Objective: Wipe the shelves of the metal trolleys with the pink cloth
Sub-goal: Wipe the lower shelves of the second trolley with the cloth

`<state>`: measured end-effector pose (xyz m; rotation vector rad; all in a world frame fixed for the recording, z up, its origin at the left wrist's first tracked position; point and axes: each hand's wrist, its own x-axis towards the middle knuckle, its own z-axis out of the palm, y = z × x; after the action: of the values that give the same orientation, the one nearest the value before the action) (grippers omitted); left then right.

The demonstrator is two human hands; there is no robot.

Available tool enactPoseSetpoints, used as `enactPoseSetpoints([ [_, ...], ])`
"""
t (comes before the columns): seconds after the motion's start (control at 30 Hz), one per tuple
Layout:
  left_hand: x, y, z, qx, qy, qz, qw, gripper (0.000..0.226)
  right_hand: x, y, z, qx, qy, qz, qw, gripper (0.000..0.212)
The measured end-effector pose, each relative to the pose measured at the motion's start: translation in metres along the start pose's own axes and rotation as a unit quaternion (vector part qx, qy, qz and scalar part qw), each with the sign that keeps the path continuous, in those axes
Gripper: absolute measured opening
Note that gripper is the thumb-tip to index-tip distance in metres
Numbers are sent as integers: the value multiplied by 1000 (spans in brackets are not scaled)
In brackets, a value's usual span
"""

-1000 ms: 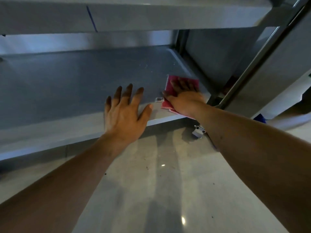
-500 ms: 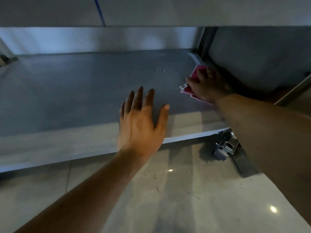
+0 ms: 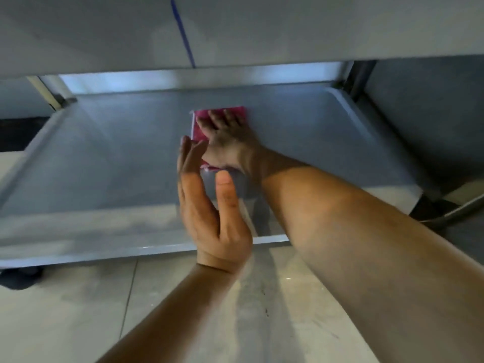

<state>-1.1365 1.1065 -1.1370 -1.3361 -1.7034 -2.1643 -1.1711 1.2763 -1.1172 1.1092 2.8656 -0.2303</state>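
Observation:
The bottom shelf (image 3: 104, 158) of a metal trolley fills the middle of the head view, a shallow grey tray with raised rims. The pink cloth (image 3: 201, 121) lies flat near the shelf's centre. My right hand (image 3: 227, 137) presses down on it with fingers spread, covering most of it. My left hand (image 3: 209, 213) hovers above the shelf's front part, tilted edge-on with fingers straight and thumb out, holding nothing.
The trolley's upper shelf (image 3: 262, 30) hangs low over the working space, marked with a blue line. Corner posts stand at the back left (image 3: 49, 93) and back right (image 3: 358, 77). A dark caster (image 3: 21, 279) sits front left on the pale tiled floor (image 3: 78, 310).
My right hand slid the pink cloth from the shelf's right edge to its centre. My left hand lifted off the shelf and turned on edge. The view shifted right to left.

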Motion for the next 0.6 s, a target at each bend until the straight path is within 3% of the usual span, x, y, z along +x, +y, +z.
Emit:
enactPoseSetpoints([
  [0.2,-3,4,2,29,-18,-15,999,57,24,50,-11,52,91,75,992,91],
  [0.43,0,11,7,81,-69,-38,994,60,-2,173,-24,57,113,290,949,100],
  [0.6,-1,12,9,91,-86,-59,990,57,-12,186,-27,56,108,310,943,98],
])
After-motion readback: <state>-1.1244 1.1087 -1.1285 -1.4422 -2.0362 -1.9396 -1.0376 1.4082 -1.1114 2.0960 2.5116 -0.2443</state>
